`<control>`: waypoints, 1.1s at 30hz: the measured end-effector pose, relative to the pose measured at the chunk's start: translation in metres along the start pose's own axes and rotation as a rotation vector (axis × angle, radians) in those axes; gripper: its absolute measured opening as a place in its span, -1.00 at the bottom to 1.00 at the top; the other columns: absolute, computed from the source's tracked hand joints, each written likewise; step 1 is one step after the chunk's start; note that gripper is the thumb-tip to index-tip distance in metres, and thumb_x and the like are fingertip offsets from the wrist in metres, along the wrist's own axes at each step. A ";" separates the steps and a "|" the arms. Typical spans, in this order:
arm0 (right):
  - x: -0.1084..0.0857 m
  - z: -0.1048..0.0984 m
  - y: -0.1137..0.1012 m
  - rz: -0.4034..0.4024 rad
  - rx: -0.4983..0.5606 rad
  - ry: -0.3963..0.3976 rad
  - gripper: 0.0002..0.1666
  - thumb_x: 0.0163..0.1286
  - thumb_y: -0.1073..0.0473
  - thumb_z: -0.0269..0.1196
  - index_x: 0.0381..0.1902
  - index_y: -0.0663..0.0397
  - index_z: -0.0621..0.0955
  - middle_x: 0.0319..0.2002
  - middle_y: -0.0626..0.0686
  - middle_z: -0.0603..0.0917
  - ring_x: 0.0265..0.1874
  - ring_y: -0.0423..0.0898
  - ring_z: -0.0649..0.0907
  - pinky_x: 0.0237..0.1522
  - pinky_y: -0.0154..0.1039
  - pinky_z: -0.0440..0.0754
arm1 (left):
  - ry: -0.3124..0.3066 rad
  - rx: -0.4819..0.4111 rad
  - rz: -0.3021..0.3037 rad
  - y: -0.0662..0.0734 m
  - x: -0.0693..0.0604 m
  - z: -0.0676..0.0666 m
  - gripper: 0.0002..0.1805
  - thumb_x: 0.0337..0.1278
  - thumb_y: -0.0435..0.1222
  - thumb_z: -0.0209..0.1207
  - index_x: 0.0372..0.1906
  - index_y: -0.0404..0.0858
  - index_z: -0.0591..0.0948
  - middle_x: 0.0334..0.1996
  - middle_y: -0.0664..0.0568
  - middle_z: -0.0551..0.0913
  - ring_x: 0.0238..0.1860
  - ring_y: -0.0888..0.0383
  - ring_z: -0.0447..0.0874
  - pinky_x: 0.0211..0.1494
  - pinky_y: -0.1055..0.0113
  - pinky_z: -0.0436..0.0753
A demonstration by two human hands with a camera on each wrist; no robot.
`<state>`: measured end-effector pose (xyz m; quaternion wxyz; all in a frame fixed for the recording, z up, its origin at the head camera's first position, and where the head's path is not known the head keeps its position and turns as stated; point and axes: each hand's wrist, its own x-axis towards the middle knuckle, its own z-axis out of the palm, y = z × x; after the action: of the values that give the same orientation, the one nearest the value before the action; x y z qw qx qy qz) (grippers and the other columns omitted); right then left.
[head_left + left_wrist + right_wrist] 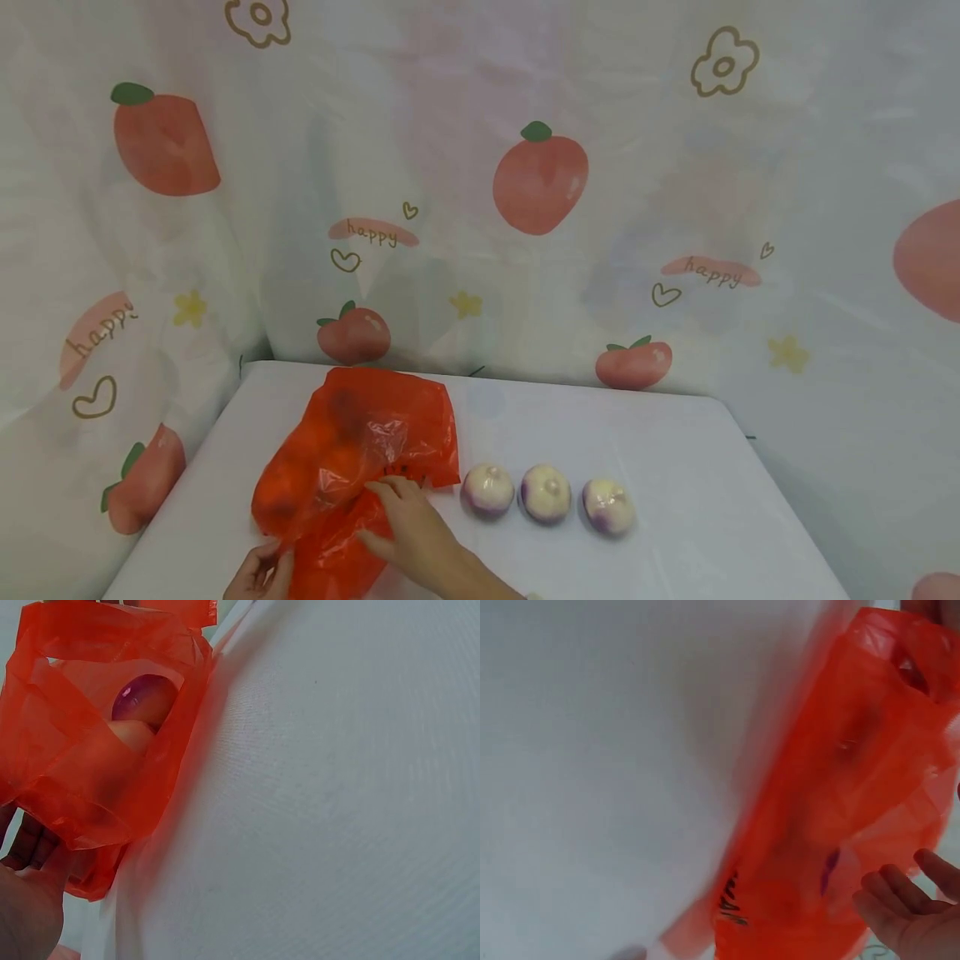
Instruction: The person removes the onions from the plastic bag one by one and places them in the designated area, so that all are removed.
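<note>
A red plastic bag [420,408] lies on the left half of the table, bulging with several round things seen dimly through it. Through its opening in the left wrist view, a glossy purple-and-pale round thing [145,700] shows. My left hand [262,572] pinches the bag's near edge between thumb and fingers. Over the bag's near right part is my right hand [416,533], fingers spread and fairly straight; whether they touch the plastic I cannot tell. To the right of the bag sit three white-and-purple bulbs, like garlic: one nearest [488,490], a middle one [546,493] and a right one [608,507].
A white cloth covers the table [697,467]. Behind and at both sides hangs a pale curtain [450,100] printed with peaches, flowers and the word "happy". The table's far edge runs close to the curtain.
</note>
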<state>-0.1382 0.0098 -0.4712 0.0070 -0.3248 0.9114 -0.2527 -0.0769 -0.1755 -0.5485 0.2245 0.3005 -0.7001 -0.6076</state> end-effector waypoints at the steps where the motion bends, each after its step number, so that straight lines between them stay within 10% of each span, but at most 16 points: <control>1: 0.002 0.003 0.001 -0.002 -0.001 0.002 -0.35 0.28 -0.13 0.26 0.22 0.05 0.44 0.11 -0.01 0.47 0.06 -0.14 0.48 0.03 -0.28 0.49 | 0.001 0.001 0.005 0.000 0.000 0.000 -0.81 0.07 -0.52 0.10 -0.20 -0.53 0.57 -0.46 0.26 0.57 -0.45 0.51 0.48 -0.41 0.62 0.51; 20: 0.027 0.051 0.013 0.304 -0.385 -0.274 0.04 -0.01 -0.37 0.34 0.24 0.19 0.35 0.19 0.26 0.34 0.16 0.24 0.34 0.18 0.07 0.29 | 0.000 -0.010 -0.038 0.004 -0.002 0.000 -0.83 0.04 -0.53 0.13 -0.23 -0.54 0.58 -0.47 0.02 0.61 -0.50 0.43 0.50 -0.48 0.55 0.54; 33: 0.031 0.066 0.028 0.088 -0.402 -0.354 0.03 0.07 -0.35 0.28 0.33 0.09 0.24 0.33 0.15 0.20 0.29 0.10 0.19 0.28 -0.05 0.21 | 0.033 0.020 -0.057 -0.005 0.001 -0.001 -0.84 0.11 -0.46 0.16 -0.19 -0.44 0.58 -0.46 0.17 0.58 -0.48 0.51 0.49 -0.48 0.56 0.53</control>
<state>-0.1669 -0.0201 -0.5366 0.1126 -0.3190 0.9410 -0.0056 -0.0763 -0.1769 -0.5536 0.2155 0.3324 -0.6936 -0.6016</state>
